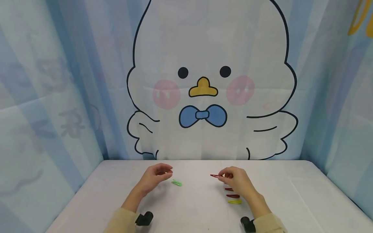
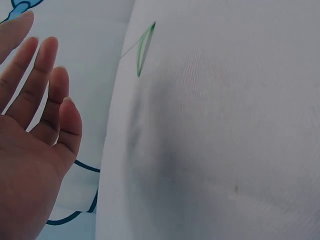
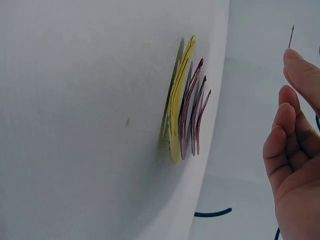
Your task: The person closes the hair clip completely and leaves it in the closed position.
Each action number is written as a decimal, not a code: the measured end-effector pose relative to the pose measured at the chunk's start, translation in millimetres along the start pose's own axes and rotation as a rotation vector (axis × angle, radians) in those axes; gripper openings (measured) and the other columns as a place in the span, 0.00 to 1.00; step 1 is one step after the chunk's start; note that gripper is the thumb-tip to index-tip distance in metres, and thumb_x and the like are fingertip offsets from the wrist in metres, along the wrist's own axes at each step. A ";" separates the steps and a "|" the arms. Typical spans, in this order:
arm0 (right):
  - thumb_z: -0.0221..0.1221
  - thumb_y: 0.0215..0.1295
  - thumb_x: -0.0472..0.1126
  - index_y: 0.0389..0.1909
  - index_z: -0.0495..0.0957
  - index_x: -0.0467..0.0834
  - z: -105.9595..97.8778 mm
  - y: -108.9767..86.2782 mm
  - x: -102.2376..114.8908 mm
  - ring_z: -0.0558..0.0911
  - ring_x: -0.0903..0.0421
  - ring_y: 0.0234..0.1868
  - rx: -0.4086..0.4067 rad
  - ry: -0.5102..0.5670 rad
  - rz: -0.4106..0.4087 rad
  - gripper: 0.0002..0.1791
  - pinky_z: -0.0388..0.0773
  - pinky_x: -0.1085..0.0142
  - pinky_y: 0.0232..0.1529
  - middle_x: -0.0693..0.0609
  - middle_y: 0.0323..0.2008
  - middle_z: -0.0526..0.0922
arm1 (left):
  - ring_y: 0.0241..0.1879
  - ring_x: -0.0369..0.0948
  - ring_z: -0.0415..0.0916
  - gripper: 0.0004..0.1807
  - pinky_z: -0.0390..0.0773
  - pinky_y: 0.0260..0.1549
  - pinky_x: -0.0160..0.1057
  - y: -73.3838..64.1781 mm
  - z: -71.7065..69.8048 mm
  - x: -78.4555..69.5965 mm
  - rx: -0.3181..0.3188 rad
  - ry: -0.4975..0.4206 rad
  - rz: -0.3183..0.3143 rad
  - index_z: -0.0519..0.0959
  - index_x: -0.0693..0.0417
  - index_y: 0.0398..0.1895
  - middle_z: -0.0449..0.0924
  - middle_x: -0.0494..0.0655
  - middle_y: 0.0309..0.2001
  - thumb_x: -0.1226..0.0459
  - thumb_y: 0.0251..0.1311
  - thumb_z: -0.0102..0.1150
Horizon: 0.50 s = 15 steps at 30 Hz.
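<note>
My right hand (image 1: 237,179) pinches a dark red hair clip (image 1: 214,176) between thumb and fingers, above the table. Just its thin tip shows past the thumb in the right wrist view. Below that hand lie a yellow hair clip (image 3: 177,107) and three dark red hair clips (image 3: 189,112), side by side in a row; the hand partly covers them in the head view. My left hand (image 1: 152,178) hovers over the table with relaxed fingers and holds nothing. A light green hair clip (image 1: 176,183) lies on the table just right of its fingertips.
The white table (image 1: 198,213) ends at a straight far edge with rounded corners. Behind it hangs a curtain (image 1: 201,142) printed with a cartoon bird in a blue bow tie. Black wrist mounts (image 1: 144,219) show near both sleeves.
</note>
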State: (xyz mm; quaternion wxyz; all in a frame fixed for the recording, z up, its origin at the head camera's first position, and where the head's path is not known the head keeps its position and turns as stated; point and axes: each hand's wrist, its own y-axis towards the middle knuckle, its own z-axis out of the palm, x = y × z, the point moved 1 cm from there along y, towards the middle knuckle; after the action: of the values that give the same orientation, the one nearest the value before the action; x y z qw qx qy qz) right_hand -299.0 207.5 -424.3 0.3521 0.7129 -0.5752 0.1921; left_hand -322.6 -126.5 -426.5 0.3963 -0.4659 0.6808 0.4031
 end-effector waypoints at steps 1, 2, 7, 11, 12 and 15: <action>0.71 0.60 0.36 0.36 0.87 0.46 0.6 1.0 -1.1 0.72 0.57 0.30 0.009 -0.003 0.015 0.04 0.71 0.66 0.29 0.56 0.27 0.75 | 0.47 0.44 0.76 0.16 0.76 0.45 0.42 0.9 -0.8 1.3 0.004 0.011 -0.007 0.81 0.59 0.54 0.83 0.46 0.47 0.63 0.65 0.66; 0.71 0.60 0.36 0.36 0.87 0.47 1.3 2.0 -2.2 0.72 0.56 0.30 0.018 -0.005 0.029 0.04 0.70 0.66 0.29 0.56 0.27 0.75 | 0.46 0.44 0.76 0.16 0.76 0.45 0.41 1.6 -1.5 2.6 0.008 0.020 -0.012 0.81 0.59 0.54 0.83 0.46 0.47 0.63 0.65 0.67; 0.71 0.61 0.38 0.36 0.87 0.47 5.1 5.2 -8.0 0.72 0.55 0.31 0.059 -0.018 0.084 0.04 0.70 0.64 0.30 0.55 0.28 0.75 | 0.45 0.44 0.75 0.17 0.76 0.44 0.42 4.5 -2.7 8.3 0.029 0.055 -0.025 0.81 0.61 0.53 0.83 0.46 0.46 0.63 0.64 0.68; 0.71 0.60 0.38 0.35 0.87 0.48 6.9 7.5 -11.5 0.71 0.55 0.31 0.082 -0.024 0.102 0.04 0.70 0.64 0.30 0.54 0.27 0.75 | 0.44 0.44 0.75 0.16 0.75 0.42 0.42 6.6 -1.1 13.3 0.042 0.081 -0.023 0.81 0.61 0.52 0.83 0.46 0.44 0.64 0.63 0.68; 0.71 0.60 0.38 0.35 0.87 0.49 7.1 8.1 -12.0 0.71 0.55 0.31 0.088 -0.026 0.104 0.03 0.70 0.64 0.30 0.54 0.27 0.75 | 0.43 0.44 0.74 0.15 0.75 0.42 0.42 7.0 -0.4 14.1 0.045 0.094 -0.024 0.81 0.61 0.51 0.83 0.45 0.43 0.64 0.63 0.68; 0.71 0.60 0.37 0.34 0.87 0.49 9.2 10.4 -12.4 0.71 0.55 0.30 0.105 -0.035 0.094 0.04 0.70 0.63 0.30 0.54 0.27 0.75 | 0.44 0.44 0.73 0.14 0.74 0.41 0.43 7.8 1.0 17.4 0.054 0.139 -0.041 0.82 0.59 0.50 0.82 0.44 0.42 0.65 0.63 0.68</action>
State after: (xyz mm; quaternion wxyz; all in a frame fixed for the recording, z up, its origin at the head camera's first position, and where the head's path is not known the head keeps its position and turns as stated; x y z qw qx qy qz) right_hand -313.5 208.4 -436.1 0.2946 0.7058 -0.6034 0.2258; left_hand -334.3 -129.2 -441.4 0.3685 -0.4956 0.7078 0.3429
